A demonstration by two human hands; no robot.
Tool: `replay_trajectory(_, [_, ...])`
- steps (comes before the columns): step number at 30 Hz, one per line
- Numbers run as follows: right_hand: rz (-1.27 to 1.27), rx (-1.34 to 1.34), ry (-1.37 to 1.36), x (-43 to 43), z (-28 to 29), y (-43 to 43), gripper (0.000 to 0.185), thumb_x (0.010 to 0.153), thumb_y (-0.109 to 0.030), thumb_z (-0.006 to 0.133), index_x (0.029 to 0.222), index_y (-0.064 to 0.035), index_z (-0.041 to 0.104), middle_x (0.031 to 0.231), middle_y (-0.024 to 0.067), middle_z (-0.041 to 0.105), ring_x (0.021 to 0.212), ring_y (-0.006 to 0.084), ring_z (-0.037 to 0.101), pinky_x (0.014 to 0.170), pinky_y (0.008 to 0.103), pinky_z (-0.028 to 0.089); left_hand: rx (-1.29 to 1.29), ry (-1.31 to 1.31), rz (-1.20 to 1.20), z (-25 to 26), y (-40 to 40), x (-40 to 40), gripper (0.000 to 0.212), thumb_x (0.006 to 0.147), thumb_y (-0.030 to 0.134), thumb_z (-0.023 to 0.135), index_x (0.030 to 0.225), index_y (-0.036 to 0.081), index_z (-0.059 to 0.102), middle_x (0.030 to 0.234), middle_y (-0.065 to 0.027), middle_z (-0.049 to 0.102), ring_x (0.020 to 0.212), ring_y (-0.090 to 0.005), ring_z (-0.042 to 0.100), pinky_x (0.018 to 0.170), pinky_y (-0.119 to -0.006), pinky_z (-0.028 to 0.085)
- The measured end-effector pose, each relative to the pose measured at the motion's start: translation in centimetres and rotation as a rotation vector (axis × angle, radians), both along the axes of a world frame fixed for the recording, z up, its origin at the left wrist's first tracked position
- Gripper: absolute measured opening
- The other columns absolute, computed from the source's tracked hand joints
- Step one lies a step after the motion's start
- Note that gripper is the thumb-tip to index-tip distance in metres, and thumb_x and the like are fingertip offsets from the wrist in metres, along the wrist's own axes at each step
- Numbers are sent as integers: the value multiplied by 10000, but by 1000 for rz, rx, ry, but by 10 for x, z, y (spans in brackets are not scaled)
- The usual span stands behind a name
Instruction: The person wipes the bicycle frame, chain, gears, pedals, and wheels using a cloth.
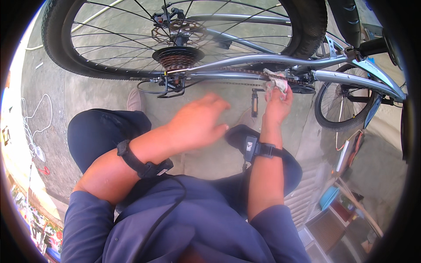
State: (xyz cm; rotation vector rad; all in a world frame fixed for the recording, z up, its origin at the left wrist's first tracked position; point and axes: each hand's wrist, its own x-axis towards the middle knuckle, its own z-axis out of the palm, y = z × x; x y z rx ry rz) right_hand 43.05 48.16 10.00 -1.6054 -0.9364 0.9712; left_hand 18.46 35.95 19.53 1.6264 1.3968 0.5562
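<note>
My right hand (pixel 278 104) pinches a pale, pink-stained cloth (pixel 278 83) against the rusty bicycle chain (pixel 243 70), just behind the chainring (pixel 304 88). The cloth hides a short stretch of chain. My left hand (pixel 199 120), blurred, is in the air between my knees with its fingers apart and holds nothing. Beyond it are the rear derailleur (pixel 174 84) and the rusty cassette (pixel 179 60) of the rear wheel. A pedal (pixel 254 102) hangs on its crank just left of my right hand.
The silver bicycle frame (pixel 243 59) and rear tyre (pixel 52 49) span the far side. The front wheel (pixel 319 108) is at the right. A white cable (pixel 49 108) lies on the concrete floor at the left, near red scissors (pixel 44 170). A blue basin (pixel 329 198) sits at the lower right.
</note>
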Motion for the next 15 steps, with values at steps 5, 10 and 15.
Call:
replay_trajectory(5, [76, 10, -504, -18, -13, -8, 466, 915, -160, 714, 1362, -57, 630, 1176, 129, 586, 981, 214, 646, 822, 332, 554, -15, 59, -81, 0, -3, -1, 466, 880, 256, 723, 1281, 52, 599, 1234, -192, 625, 1057, -417, 653, 917, -478, 541])
replay_trajectory(10, [234, 173, -668, -61, -31, -41, 506, 897, -191, 722, 1398, -171, 647, 1084, 130, 559, 936, 243, 619, 786, 354, 543, -13, 113, -206, 0, -10, 2, 414, 865, 258, 735, 1206, 53, 622, 1110, -178, 665, 981, -409, 671, 842, -486, 556])
replay_trajectory(15, [524, 177, -788, -99, 6, -59, 462, 901, -214, 729, 1356, -161, 665, 1080, 134, 586, 912, 264, 625, 773, 357, 549, -129, 250, -570, 4, -17, 3, 286, 861, 253, 719, 1031, 33, 650, 1000, -165, 678, 925, -388, 685, 784, -490, 558])
